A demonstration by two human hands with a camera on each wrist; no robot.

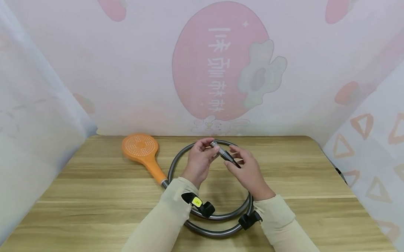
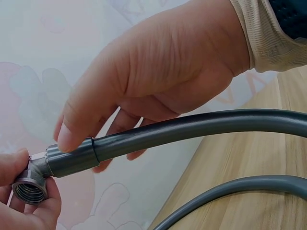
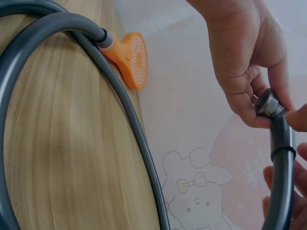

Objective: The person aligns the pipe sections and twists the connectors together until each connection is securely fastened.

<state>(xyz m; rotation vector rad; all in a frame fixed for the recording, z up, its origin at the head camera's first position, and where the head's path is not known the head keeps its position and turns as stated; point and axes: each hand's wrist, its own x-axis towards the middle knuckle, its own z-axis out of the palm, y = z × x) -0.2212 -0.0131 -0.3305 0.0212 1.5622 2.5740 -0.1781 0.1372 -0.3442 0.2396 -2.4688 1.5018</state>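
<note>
Head view: locate the left hand [image 1: 198, 161] near the centre of the frame, pinching an angled metal fitting [image 1: 217, 146] at one end of the dark hose [image 1: 219, 234]. Locate the right hand [image 1: 251, 172] just to the right, set loosely about the hose below the fitting. Note forearms rising from the bottom edge and converging toward the centre, above the coiled part of the hose. Find the orange shower head [image 1: 142, 147] at centre left, lying on the wooden table [image 1: 307, 181] and joined to the hose. Judge the step in hand as checking or adjusting the fitting. Judge the next move to call for a firm left pinch and a steady hose in the right.

Left wrist view: observe the fitting at lower left, between left thumb and fingers, with the threaded opening [image 2: 29, 192] exposed. Observe the right hand slanting in from the upper right, thumb on the dark collar [image 2: 73, 159], fingers behind and below the hose. Cannot tell the firmness of this hold.

Right wrist view: observe the left hand hanging from the top edge, fingers bent around the fitting at right of frame. See only right fingertips at the right edge, beside the collar and hose.
</note>
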